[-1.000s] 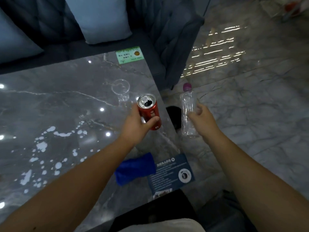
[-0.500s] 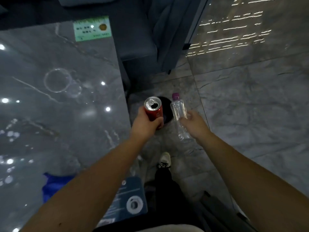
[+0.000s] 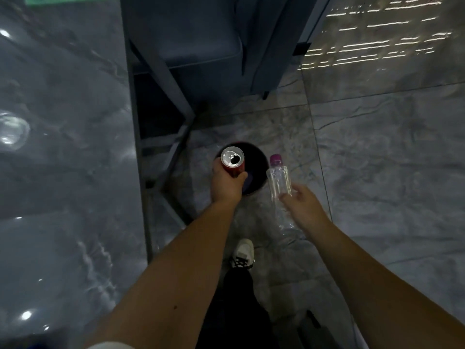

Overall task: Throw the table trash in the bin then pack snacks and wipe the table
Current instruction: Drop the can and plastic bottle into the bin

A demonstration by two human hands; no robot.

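Left hand [image 3: 226, 183] grips red can [image 3: 232, 161] upright, directly over dark round bin [image 3: 260, 162] on the floor. Right hand [image 3: 300, 201] holds clear bottle [image 3: 279, 183], purple cap up, just right of bin's rim. Bench [image 3: 63, 172] edge left; bin contents apparently dark, unclear.

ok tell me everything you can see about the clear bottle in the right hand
The clear bottle looks like thin transparent plastic with a purple screw cap on top, and no liquid shows inside. The right hand holds it around its lower half, cap pointing away from the person and tilted slightly left. It hangs over the floor just right of the round dark bin, apart from the red can.
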